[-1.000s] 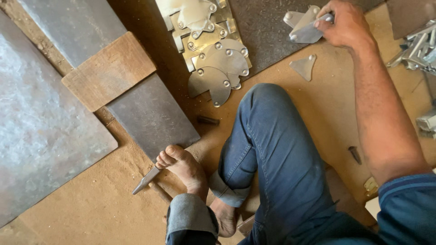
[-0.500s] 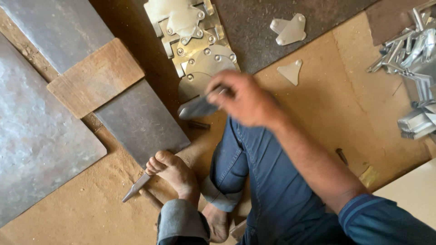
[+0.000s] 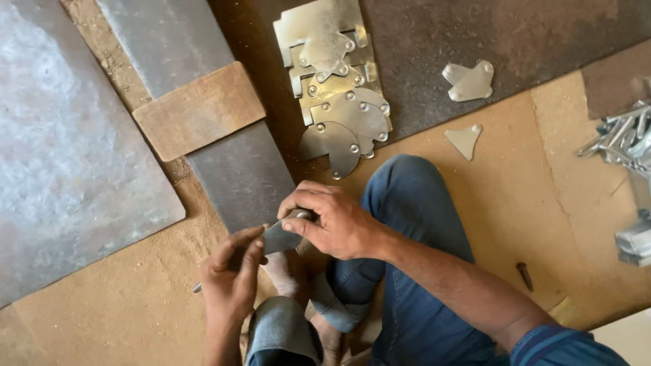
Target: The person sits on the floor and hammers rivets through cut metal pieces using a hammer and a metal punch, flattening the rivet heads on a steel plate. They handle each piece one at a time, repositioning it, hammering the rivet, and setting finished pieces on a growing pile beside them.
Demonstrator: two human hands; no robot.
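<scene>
A large grey metal sheet (image 3: 61,156) lies on the floor at far left. The left hand (image 3: 230,278) and right hand (image 3: 332,220) together pinch a small flat metal piece (image 3: 279,237) above the person's foot. Beyond, riveted metal plates (image 3: 336,102) lie stacked.

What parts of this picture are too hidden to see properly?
- Head view: the small metal piece is mostly covered by the left hand and right hand, so its full shape is unclear.
- Head view: the foot sits partly behind both hands.
- Head view: the metal brackets are cut off by the right edge.
- Head view: lower plates in the stack hide under upper ones.
</scene>
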